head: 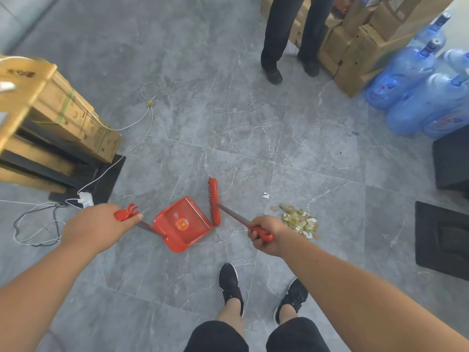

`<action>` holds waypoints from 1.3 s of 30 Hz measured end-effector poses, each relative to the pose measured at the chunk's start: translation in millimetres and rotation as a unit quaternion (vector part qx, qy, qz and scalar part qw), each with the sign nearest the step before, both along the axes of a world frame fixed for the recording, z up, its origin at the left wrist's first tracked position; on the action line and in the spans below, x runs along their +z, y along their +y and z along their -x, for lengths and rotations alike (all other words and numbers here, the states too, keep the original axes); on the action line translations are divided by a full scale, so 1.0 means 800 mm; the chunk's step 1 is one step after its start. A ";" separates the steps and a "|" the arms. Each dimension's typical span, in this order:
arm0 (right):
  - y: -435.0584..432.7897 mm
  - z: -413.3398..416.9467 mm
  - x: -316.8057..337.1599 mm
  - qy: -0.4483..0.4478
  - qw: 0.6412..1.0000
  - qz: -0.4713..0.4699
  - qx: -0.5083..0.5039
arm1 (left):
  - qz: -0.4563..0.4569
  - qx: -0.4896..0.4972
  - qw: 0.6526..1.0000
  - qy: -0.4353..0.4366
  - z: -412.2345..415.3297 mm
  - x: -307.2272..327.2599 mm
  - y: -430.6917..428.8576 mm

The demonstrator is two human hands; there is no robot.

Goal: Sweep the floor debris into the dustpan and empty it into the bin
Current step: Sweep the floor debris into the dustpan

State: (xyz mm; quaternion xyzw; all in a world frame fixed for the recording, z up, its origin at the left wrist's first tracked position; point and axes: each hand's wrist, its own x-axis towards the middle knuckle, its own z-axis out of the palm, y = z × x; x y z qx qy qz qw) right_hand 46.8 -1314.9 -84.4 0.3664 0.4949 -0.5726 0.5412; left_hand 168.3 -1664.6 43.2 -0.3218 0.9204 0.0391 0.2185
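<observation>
One dustpan (183,222), one broom (214,201).

The left hand (101,224) grips the red dustpan (184,223) handle; the right hand (266,235) grips the broom (214,201). Debris pile (299,221) lies at three o'clock of the dustpan.

Dustpan (183,223) on the floor (228,123) at near centre, broom head (214,201) touching its right edge. Debris pile (299,221) right of the broom, apart from it. Left hand (97,226) on the dustpan handle, right hand (266,235) on the broom handle. Stacked cartons (63,115) far left, cables (38,224) near them. Water jugs (418,85) and cardboard boxes (360,39) far right, a standing person's legs (286,39) left of those boxes.
</observation>
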 end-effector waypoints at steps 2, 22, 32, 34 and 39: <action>-0.019 -0.004 -0.002 -0.014 1.000 0.014 -0.012 | 0.001 0.004 1.000 0.003 -0.010 -0.003 -0.016; 0.046 -0.010 -0.021 -0.034 0.994 -0.001 -0.104 | 0.032 -0.061 0.997 -0.021 0.009 -0.019 0.009; 0.138 -0.003 -0.019 -0.028 0.993 -0.023 -0.108 | 0.009 -0.088 0.996 -0.008 0.034 -0.021 0.085; 0.154 -0.002 -0.021 -0.027 0.993 -0.030 -0.114 | 0.004 -0.099 0.995 -0.009 0.043 -0.020 0.105; 0.200 0.003 -0.018 -0.022 0.990 -0.045 -0.130 | -0.001 -0.128 0.992 -0.005 0.076 -0.014 0.156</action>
